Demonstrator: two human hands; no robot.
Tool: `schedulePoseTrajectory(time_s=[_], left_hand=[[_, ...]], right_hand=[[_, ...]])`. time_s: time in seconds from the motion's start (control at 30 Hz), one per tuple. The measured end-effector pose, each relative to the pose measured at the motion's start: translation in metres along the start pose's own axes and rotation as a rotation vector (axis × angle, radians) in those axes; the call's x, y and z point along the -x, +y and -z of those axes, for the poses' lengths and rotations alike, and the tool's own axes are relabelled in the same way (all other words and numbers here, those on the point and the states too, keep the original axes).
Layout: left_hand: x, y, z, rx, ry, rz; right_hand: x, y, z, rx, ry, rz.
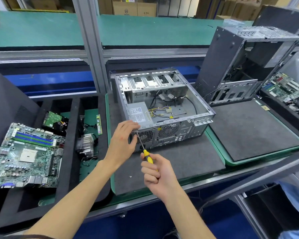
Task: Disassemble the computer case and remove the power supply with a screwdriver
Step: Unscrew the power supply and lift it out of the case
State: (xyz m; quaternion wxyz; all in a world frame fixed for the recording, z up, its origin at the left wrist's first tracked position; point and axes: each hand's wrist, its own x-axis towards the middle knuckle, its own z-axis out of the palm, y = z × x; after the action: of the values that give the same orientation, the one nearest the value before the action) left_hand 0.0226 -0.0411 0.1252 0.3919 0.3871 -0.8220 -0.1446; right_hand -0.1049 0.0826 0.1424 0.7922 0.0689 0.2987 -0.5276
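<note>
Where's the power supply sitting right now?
In the head view, the power supply sits inside the open computer case, in its near-left corner, just behind the left hand and beside the loose yellow-and-black cables.

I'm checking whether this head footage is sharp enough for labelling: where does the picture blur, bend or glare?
Head view: the screwdriver, both hands and the computer case are sharp and evenly lit; the frame post leans from wide-angle distortion; a dark shape at the top left edge is blurred; the metal drive bays show mild glare.
</note>
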Motion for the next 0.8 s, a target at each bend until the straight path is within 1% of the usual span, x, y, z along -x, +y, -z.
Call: schedulePoseTrajectory(time_s=[0.03,0.07,0.13,0.17,0.23,0.3,0.37,0.4,0.43,0.47,0.53,0.6,0.7,0.8], left_hand=[[0.001,0.001,-0.001,0.001,0.004,0.001],[0.002,0.001,-0.001,0.001,0.007,0.002],[0.004,0.003,-0.002,-0.004,0.014,-0.002],[0.004,0.003,-0.002,-0.007,0.015,-0.007],[0.005,0.004,-0.002,-0.009,0.015,-0.013],[0.006,0.005,-0.004,-0.001,0.020,-0.002],[0.008,0.007,-0.005,0.004,0.029,0.019],[0.009,0.008,-0.006,0.005,0.031,0.028],[0.010,0.009,-0.006,0.006,0.029,0.034],[0.010,0.009,-0.006,0.006,0.023,0.037],[0.011,0.009,-0.005,-0.001,0.007,0.034],[0.011,0.007,-0.003,-0.011,-0.002,0.023],[0.012,0.005,-0.003,-0.015,0.003,0.002],[0.011,0.005,-0.006,-0.007,0.041,-0.023]], right_hand=[[0.000,0.003,0.001,-0.117,-0.049,-0.031],[-0.001,0.007,0.001,-0.184,-0.082,-0.036],[-0.003,0.015,-0.001,-0.172,-0.074,0.009],[-0.005,0.018,-0.003,-0.096,-0.022,0.052],[-0.009,0.022,-0.006,0.193,0.140,0.198],[-0.012,0.025,-0.005,0.584,0.287,0.386],[-0.012,0.029,-0.003,1.007,0.392,0.544],[-0.011,0.029,-0.005,1.144,0.441,0.580],[-0.010,0.029,-0.008,1.163,0.469,0.567],[-0.010,0.026,-0.011,1.061,0.456,0.499],[-0.010,0.018,-0.016,0.718,0.357,0.281],[-0.005,0.014,-0.018,0.481,0.254,0.138],[0.001,0.014,-0.014,0.232,0.130,0.064],[0.005,0.016,-0.015,0.115,0.045,0.032]])
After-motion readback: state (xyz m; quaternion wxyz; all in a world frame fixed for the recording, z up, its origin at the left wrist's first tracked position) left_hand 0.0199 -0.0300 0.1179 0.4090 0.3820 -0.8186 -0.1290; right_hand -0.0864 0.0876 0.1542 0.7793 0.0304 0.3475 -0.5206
